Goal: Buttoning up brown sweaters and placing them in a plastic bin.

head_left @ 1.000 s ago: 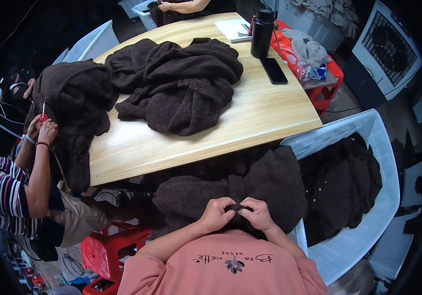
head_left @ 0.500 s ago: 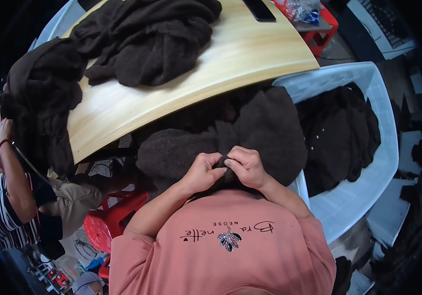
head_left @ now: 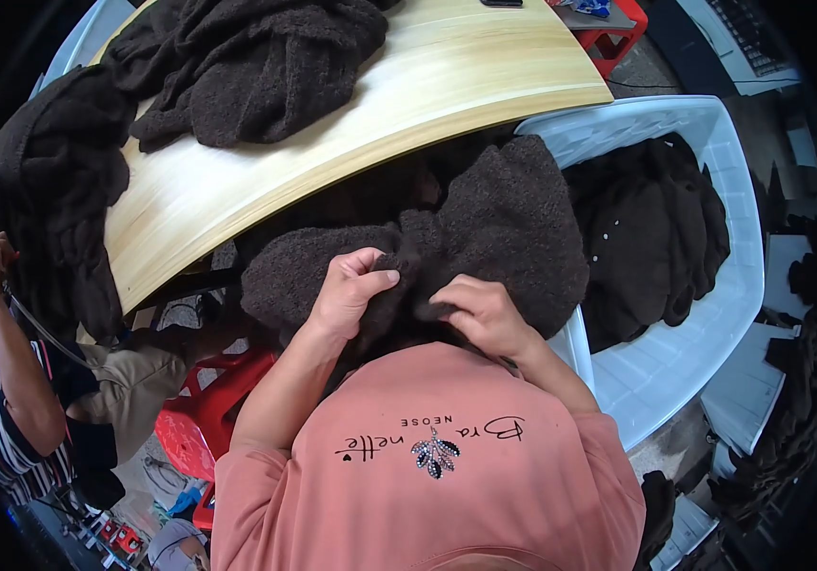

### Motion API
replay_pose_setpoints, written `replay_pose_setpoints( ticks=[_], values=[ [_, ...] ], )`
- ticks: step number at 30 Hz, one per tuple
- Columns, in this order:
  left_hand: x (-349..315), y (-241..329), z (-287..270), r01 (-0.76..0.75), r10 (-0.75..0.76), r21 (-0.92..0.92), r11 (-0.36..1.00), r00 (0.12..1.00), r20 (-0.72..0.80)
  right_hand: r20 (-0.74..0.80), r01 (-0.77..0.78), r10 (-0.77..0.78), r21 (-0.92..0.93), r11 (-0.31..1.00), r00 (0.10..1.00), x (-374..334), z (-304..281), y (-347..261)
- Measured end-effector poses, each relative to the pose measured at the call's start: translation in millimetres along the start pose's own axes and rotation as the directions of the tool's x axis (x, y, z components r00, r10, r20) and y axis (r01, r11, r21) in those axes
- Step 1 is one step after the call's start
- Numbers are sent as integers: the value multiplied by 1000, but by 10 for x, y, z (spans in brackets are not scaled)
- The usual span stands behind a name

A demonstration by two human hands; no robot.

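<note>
left grip (head_left: 344, 293): pinching dark cloth (head_left: 504, 228) | right grip (head_left: 482, 312): palm down, curled inward

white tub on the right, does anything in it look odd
Small white spots show on the dark cloth in the white tub, standing out against its plain surface. Whether they are buttons, lint or holes, I cannot tell.
</note>
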State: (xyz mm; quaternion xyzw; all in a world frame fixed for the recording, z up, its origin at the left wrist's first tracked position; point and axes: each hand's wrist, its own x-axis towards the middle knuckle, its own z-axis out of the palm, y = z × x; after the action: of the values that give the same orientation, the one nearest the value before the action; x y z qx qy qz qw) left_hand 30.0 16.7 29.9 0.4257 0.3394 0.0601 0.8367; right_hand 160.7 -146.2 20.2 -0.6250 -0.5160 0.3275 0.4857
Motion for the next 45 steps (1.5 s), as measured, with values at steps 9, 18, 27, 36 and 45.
replay_pose_setpoints(
  ticks=[9,18,27,36,45],
  values=[
    [28,-158,-10,-60,51,50,997,986,159,-205,401,-483,-340,851,851,215,180,-21],
    [-66,-199,65,-178,187,246,953,982,-15,-137,350,-480,-520,779,866,243,227,10],
    [-112,-200,20,-434,522,613,661,852,41,-33,66,-64,45,997,997,386,133,40],
    [-109,-230,-8,-515,641,756,403,749,169,-91,10,-39,-302,953,995,277,340,83],
    [-115,-304,72,-593,796,797,116,535,282,-231,74,-153,-318,945,961,294,376,126]
  ],
)
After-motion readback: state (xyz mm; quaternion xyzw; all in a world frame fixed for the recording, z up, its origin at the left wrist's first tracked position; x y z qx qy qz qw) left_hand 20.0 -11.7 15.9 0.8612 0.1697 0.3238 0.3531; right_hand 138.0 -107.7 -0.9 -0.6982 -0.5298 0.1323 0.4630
